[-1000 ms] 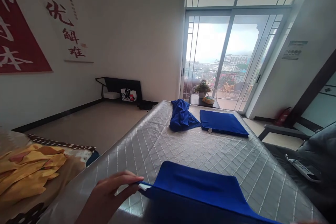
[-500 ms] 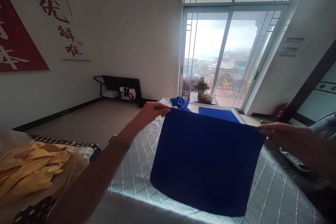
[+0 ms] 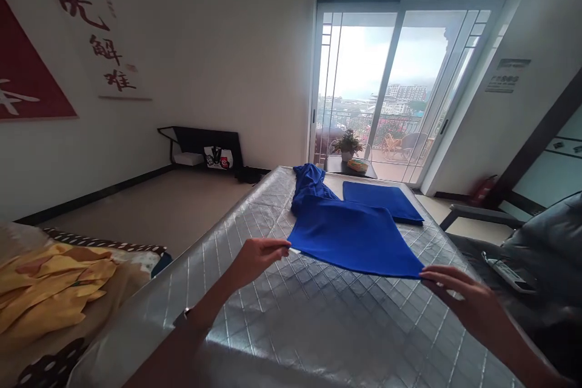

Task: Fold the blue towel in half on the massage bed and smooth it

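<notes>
A blue cloth [image 3: 352,236] lies spread flat on the silver quilted surface [image 3: 295,309]. My left hand [image 3: 257,257] pinches its near left corner. My right hand [image 3: 464,297] holds the near right corner, fingers closed on the edge. Beyond the cloth, a folded blue cloth [image 3: 382,200] lies flat at the far right, and a crumpled blue cloth [image 3: 309,185] is heaped at the far left, partly overlapped by the one I hold.
Yellow fabric [image 3: 50,288] lies on a patterned surface at the left. A dark chair [image 3: 536,242] with a remote [image 3: 507,273] stands at the right. A small table with a potted plant [image 3: 348,148] is in front of the glass balcony doors [image 3: 391,91].
The blue cloth went from the near edge, was lifted and held up hanging between both hands, and now lies spread flat farther out on the quilted surface.
</notes>
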